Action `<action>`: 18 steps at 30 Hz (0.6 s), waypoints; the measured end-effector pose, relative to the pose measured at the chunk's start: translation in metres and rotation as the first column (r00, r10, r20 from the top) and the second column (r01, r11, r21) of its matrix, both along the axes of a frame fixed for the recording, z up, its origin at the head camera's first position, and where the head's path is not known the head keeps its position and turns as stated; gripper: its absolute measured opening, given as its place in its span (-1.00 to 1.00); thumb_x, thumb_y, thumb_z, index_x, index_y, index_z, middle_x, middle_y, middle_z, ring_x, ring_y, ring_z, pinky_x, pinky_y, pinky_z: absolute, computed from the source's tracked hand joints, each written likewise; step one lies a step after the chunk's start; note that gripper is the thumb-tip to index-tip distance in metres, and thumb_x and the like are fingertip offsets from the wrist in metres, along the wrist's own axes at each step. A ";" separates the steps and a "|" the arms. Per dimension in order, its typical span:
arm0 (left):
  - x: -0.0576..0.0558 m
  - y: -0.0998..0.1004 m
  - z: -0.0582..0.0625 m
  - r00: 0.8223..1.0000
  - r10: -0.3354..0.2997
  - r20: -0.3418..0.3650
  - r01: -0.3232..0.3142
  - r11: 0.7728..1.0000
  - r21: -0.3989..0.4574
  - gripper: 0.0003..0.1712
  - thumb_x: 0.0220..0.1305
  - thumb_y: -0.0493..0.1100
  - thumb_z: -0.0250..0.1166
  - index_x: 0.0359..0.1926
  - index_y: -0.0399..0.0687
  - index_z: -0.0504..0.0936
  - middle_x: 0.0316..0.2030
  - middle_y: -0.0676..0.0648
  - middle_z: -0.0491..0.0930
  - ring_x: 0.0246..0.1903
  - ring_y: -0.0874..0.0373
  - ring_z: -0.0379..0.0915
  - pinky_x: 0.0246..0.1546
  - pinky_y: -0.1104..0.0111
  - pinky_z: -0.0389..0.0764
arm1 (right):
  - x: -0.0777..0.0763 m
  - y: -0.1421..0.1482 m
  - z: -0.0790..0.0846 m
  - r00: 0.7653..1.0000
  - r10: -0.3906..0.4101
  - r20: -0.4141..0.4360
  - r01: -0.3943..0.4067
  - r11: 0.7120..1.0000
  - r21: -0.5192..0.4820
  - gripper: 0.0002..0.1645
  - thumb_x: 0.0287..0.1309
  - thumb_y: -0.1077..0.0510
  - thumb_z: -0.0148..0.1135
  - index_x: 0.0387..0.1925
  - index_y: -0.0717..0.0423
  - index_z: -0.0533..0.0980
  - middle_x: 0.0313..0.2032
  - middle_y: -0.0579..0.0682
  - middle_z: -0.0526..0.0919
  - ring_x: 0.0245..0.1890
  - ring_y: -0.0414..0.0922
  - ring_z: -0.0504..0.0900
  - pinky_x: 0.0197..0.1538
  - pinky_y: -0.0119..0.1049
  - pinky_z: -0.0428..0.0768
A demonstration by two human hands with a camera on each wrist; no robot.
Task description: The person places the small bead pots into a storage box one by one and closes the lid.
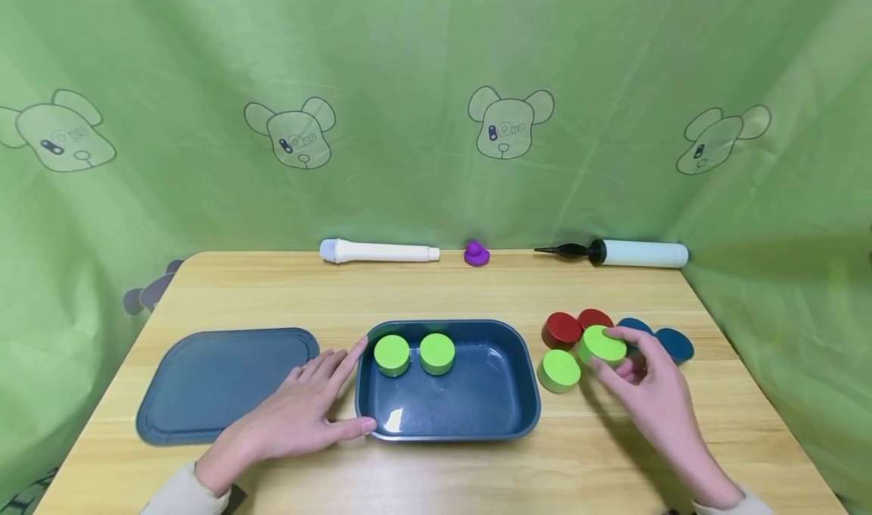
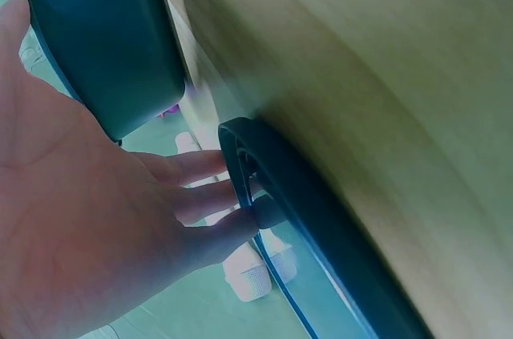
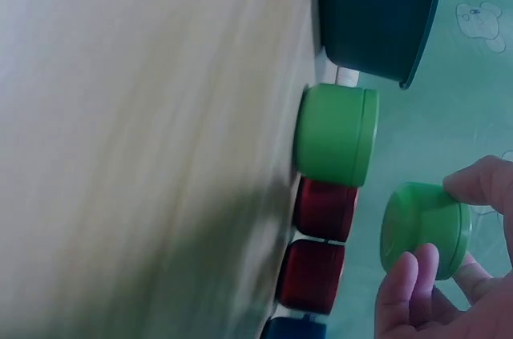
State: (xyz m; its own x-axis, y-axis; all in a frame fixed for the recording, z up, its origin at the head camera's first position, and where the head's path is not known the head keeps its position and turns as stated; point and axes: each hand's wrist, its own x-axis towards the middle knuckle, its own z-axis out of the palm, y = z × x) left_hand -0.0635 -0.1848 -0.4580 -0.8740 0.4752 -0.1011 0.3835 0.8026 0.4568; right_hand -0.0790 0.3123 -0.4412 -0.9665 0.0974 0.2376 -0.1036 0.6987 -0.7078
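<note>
My right hand (image 1: 647, 379) pinches a round green lidded tub (image 1: 602, 344) between thumb and fingers. In the right wrist view this tub (image 3: 421, 227) hangs clear of the table. Close by stands another green tub (image 1: 559, 372), with two red tubs (image 1: 562, 331) and blue tubs (image 1: 674, 345) behind. Two more green tubs (image 1: 392, 356) sit side by side along the far left of a dark blue box (image 1: 453, 433). With fingers spread, my left hand (image 1: 300, 401) rests at the box's left side, forefinger and thumb at its rim. Its other fingers lie over the edge of a flat blue lid (image 1: 225, 382).
Along the table's back edge lie a white microphone-shaped object (image 1: 381, 252), a small purple duck-like toy (image 1: 476, 254) and a hand pump (image 1: 613, 253) with a black nozzle. Green curtain (image 1: 409, 60) surrounds the wooden table (image 1: 436, 477).
</note>
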 end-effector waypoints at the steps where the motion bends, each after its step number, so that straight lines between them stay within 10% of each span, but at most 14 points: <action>1: 0.000 0.000 0.000 1.000 0.000 0.001 0.000 1.000 0.000 0.25 0.39 0.67 0.11 0.81 0.36 -0.26 0.60 -0.38 0.22 0.58 -0.41 0.08 0.46 -0.44 0.12 | 0.000 -0.002 0.001 1.000 -0.001 -0.008 0.001 1.000 -0.014 -0.33 0.30 0.10 0.62 0.37 0.03 0.56 -0.26 0.05 0.59 -0.34 -0.18 0.55 -0.32 -0.48 0.51; 18: 0.000 0.000 0.000 1.000 0.004 0.008 -0.004 1.000 0.003 0.24 0.39 0.67 0.12 0.80 0.41 -0.27 0.60 -0.36 0.22 0.58 -0.42 0.09 0.44 -0.46 0.12 | -0.004 -0.059 0.010 0.983 0.171 -0.072 -0.181 0.969 -0.166 -0.45 0.24 0.28 0.63 0.18 0.08 0.56 -0.20 0.06 0.60 -0.33 -0.09 0.62 -0.26 -0.43 0.63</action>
State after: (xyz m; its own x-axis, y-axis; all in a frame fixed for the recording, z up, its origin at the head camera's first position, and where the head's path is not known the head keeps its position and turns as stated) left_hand -0.0630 -0.1852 -0.4581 -0.8751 0.4720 -0.1068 0.3766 0.8028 0.4621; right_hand -0.0828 0.2531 -0.4308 -0.9574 -0.0292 0.2873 -0.2577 0.5351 -0.8045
